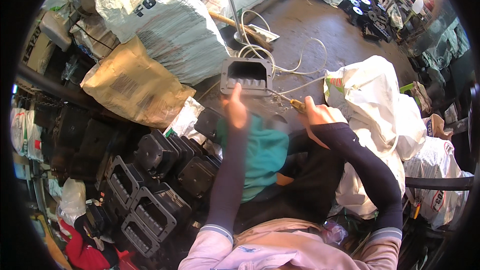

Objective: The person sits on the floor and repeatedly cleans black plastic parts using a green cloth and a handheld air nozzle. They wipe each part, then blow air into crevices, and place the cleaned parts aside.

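Note:
A grey rectangular plastic housing (pixel 247 76) with a ribbed recess lies on the floor in front of me. My left hand (pixel 236 107) is blurred, just below the housing's lower edge, fingers pointing up at it. A screwdriver with a yellow handle (pixel 295 103) sits in my right hand (pixel 316 115), its thin metal shaft reaching left to the housing's lower right corner. A teal cloth (pixel 262 155) covers my lap under both forearms, which wear dark sleeves.
Rows of black plastic housings (pixel 160 185) are stacked at my lower left. Large sacks stand behind them: a brown one (pixel 132 85) and a white one (pixel 170 25). A white bag (pixel 375 100) sits to my right. White cable (pixel 280 60) loops on the concrete floor beyond the housing.

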A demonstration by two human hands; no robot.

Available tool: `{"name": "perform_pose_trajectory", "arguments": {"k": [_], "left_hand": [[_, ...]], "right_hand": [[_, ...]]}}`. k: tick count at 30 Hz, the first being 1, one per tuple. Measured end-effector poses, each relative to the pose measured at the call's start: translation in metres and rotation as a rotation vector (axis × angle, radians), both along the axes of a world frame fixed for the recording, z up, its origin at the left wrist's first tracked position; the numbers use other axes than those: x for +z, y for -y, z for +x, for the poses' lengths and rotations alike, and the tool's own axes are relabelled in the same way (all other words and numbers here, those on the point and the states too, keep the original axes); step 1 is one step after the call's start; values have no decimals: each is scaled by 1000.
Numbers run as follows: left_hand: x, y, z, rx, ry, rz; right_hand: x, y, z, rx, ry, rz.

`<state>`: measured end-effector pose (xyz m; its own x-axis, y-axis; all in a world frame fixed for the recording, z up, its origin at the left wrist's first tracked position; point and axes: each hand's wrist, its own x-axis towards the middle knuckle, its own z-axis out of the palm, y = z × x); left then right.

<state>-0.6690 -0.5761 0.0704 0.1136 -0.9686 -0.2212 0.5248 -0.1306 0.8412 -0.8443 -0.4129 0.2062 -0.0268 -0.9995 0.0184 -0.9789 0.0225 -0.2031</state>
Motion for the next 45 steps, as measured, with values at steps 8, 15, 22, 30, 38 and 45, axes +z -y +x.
{"name": "perform_pose_trajectory", "arguments": {"k": [8, 15, 22, 30, 38, 45], "left_hand": [[-8, -6, -2, -240, -53, -20], [4, -14, -3, -270, -155, -72], [2, -10, -11, -145, -102, -24], [4, -13, -11, -148, -72, -143], [12, -10, -6, -64, 120, -74], [18, -20, -10, -17, 262, -94]], "right_hand": [[9, 39, 21, -15, 236, 231], [17, 76, 20, -93, 241, 171], [9, 62, 18, -81, 196, 96], [3, 54, 19, -147, 97, 87], [4, 40, -13, -85, 109, 162], [14, 16, -9, -80, 20, 215]]}}
